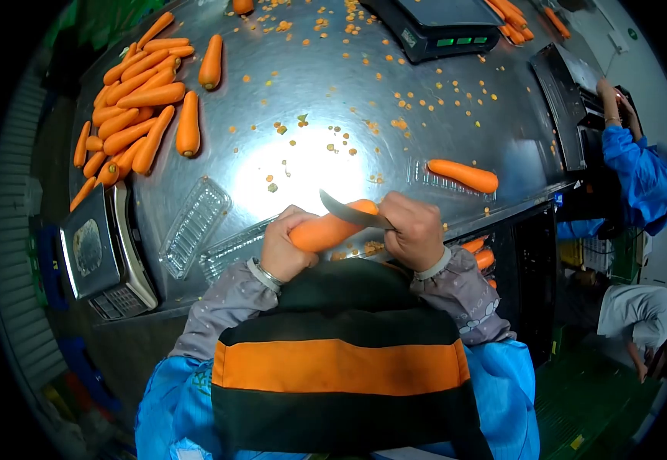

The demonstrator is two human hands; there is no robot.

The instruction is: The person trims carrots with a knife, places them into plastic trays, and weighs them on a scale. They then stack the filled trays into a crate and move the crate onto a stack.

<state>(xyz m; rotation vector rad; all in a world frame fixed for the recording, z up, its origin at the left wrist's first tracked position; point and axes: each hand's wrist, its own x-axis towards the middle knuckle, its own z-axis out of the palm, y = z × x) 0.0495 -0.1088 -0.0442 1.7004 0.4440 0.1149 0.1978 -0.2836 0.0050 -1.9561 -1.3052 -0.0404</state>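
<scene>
Close to the table's near edge, my left hand [283,247] is wrapped round the lower left end of a thick carrot [322,231]. My right hand [414,230] grips a knife by its handle. The curved blade of the knife [349,212] lies across the carrot's upper right part, its tip pointing up and left. Small orange cut bits [372,248] lie just below the carrot. An empty clear tray [195,226] is left of my left hand, and a second clear tray [234,249] is partly hidden by that hand.
Many carrots [138,96] are heaped at the left, above a scale [103,249]. Another scale [444,27] stands at the back. One carrot [463,175] rests on a clear tray at the right. Carrot slices dot the metal table [195,165]. Two other people are at the far right.
</scene>
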